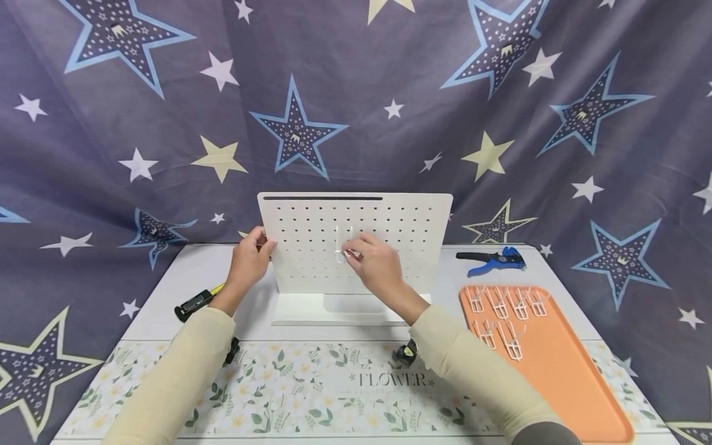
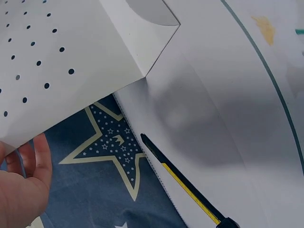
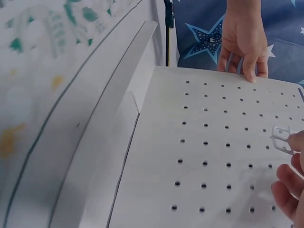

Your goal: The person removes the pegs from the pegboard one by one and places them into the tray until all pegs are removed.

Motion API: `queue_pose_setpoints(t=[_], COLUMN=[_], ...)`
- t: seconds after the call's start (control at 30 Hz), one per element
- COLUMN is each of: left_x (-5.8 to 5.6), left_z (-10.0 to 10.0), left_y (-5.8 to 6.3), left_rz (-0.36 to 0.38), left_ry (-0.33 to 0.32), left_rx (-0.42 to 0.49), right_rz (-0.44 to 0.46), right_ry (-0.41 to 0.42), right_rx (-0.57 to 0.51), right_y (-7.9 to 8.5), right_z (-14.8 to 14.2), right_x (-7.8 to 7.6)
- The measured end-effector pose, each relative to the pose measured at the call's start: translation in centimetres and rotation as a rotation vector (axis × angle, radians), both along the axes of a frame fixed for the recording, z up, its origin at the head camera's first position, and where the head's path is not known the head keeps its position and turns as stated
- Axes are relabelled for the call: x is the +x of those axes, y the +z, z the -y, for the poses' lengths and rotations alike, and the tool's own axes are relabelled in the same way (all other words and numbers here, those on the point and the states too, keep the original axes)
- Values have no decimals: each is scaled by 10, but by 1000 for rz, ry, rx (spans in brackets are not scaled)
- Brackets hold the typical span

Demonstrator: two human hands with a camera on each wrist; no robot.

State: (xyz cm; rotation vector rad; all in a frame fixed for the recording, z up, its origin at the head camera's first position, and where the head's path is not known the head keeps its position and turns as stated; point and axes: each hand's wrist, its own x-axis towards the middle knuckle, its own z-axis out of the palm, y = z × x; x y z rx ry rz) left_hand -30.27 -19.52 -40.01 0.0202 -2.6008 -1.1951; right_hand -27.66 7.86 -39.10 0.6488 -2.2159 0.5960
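Observation:
A white pegboard [image 1: 311,266] with rows of small holes stands upright on its base at the middle of the table. My left hand [image 1: 249,259] holds its left edge, thumb in front and fingers behind, as the right wrist view also shows. In front of the board my right hand [image 1: 379,264] pinches a small white wire hook [image 3: 281,134] between thumb and fingertip. The hook lies close against the perforated face, around the middle columns of holes. Part of the hook is hidden by the fingers.
On the right, an orange tray [image 1: 562,377] carries several white hooks [image 1: 510,340]. Behind it lies a blue and black hand tool [image 1: 494,261]. A black and yellow tool [image 1: 194,304] is at left. A flower-patterned cloth [image 1: 289,389] covers the table front; a star-printed curtain [image 1: 356,148] hangs behind.

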Motion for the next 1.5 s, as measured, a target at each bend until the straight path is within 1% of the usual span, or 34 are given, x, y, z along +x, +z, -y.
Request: queue_pose_setpoints(t=[0.13, 0.23, 0.43, 0.7, 0.8, 0.93, 1.03, 1.23, 1.33, 1.5], left_x=[1, 1, 0, -2, -3, -2, -2, -2, -2, -2], left_z=[1, 1, 0, 0, 0, 1, 1, 2, 1, 2], left_y=[1, 2, 2, 0, -1, -2, -2, -2, -1, -1], left_rz=[2, 0, -10, -10, -12, -15, -17, -14, -11, -7], left_ry=[4, -1, -8, -6, -6, -6, -13, -13, -12, -13], left_rx=[-2, -3, -13, -17, -22, -27, -27, -26, -30, -39], right_rz=[63, 90, 131, 155, 177, 226, 258, 272, 304, 353], right_ry=[1, -1, -17, -38, -59, -95, -102, -118, -146, -178], right_rx=[7, -2, -28, -64, -65, -40, -17, 49, 80, 100], right_y=[-3, -4, -3, 1, 3, 5, 6, 10, 12, 14], right_z=[-17, -30, -56, -95, -111, -134, -154, -195, -217, -250], right_x=[4, 6, 13, 16, 18, 20, 22, 25, 30, 41])
